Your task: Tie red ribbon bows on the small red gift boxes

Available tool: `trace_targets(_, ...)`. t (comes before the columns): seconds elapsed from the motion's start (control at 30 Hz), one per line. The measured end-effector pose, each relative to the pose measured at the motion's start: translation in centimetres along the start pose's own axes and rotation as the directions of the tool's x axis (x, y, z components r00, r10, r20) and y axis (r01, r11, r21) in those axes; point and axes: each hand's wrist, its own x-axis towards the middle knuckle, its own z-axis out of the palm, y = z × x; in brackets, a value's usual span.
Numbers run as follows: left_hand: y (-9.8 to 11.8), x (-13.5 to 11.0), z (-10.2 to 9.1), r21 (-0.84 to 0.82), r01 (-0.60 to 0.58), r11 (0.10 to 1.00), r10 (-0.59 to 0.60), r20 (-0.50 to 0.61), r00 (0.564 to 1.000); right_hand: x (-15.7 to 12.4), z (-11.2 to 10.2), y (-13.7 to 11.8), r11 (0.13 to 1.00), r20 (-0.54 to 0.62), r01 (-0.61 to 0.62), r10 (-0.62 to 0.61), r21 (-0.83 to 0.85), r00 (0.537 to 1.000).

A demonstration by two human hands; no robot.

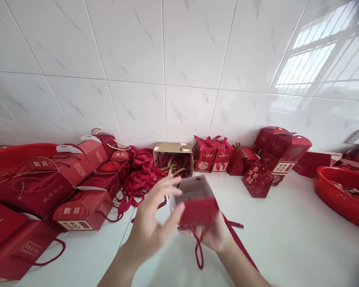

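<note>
A small red gift box (199, 211) is tilted in the middle of the view, its top uncovered and its pale inside showing. A red cord handle loop (200, 255) hangs from its near side. Under and along the right of the box, my right hand (213, 235) is closed on it, with most fingers hidden. My left hand (152, 223) is at the box's left side, slightly blurred, fingers and thumb apart; whether the fingertips touch the box is unclear. Behind my right wrist a dark red ribbon (239, 243) lies on the white table (299, 239).
Red gift boxes (80, 209) are stacked at left beside a red basin (24, 153). Along the tiled wall are a heap of red ribbons (140, 167), a cardboard box (172, 148) and bow-tied boxes (205, 157). More boxes (290, 145) and another red basin (341, 199) stand at right.
</note>
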Motion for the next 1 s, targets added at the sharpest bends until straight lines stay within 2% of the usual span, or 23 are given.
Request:
trace_targets(0.03,-1.1,0.6,0.5,0.027,0.139,0.990,-0.139,-0.011,0.990,0.4,-0.1,0.2,0.999,0.008,-0.023,0.023,0.032,1.000)
trace_targets(0.07,-2.2,1.1,0.9,0.058,0.228,0.972,-0.228,0.000,0.974,0.8,-0.2,0.4,0.996,0.014,-0.051,0.050,0.068,0.999)
trace_targets(0.13,-3.7,1.6,1.2,0.119,0.300,0.947,-0.311,0.087,0.947,1.4,-0.4,0.7,0.987,0.011,-0.094,0.094,0.130,0.996)
trace_targets(0.2,-4.1,1.7,1.0,0.142,0.297,0.944,-0.315,0.127,0.941,1.5,-0.2,0.9,0.985,0.001,-0.087,0.087,0.150,0.996)
trace_targets(0.33,-2.3,1.2,-0.1,0.128,0.190,0.973,-0.206,0.126,0.970,0.9,0.5,0.4,0.991,0.016,0.009,-0.011,0.135,1.000)
trace_targets(0.4,-1.1,0.7,-0.6,0.111,0.068,0.992,-0.086,0.167,0.982,0.3,0.6,0.1,0.991,0.024,0.060,-0.063,0.118,0.998)
trace_targets(0.5,0.2,-0.1,-1.3,0.046,-0.118,0.992,0.106,0.208,0.972,-0.6,0.1,-0.5,0.988,0.065,0.139,-0.143,0.061,0.988)
trace_targets(0.57,0.5,-0.5,-1.9,-0.028,-0.152,0.988,0.155,0.209,0.966,-1.1,-0.2,-0.8,0.990,0.138,0.143,-0.141,-0.002,0.980)
trace_targets(0.63,0.4,-0.6,-2.4,-0.112,-0.130,0.985,0.152,0.211,0.966,-1.5,-0.4,-1.1,0.990,0.211,0.113,-0.094,-0.079,0.973)
trace_targets(0.73,0.0,-0.1,-2.8,-0.137,-0.085,0.987,0.108,0.172,0.979,-1.7,-0.5,-1.5,0.975,0.231,0.128,-0.084,-0.181,0.969)
trace_targets(0.83,-0.4,0.5,-2.8,-0.070,0.027,0.997,-0.021,0.088,0.996,-1.5,-0.8,-1.8,0.943,0.195,0.219,-0.173,-0.250,0.966)
trace_targets(0.93,-0.6,0.9,-2.6,-0.079,0.174,0.982,-0.171,0.043,0.984,-1.2,-1.1,-2.1,0.906,0.169,0.308,-0.268,-0.289,0.948)
trace_targets(1.0,-0.5,0.9,-2.3,-0.132,0.232,0.964,-0.230,0.032,0.973,-1.0,-1.1,-2.3,0.890,0.146,0.350,-0.320,-0.293,0.936)
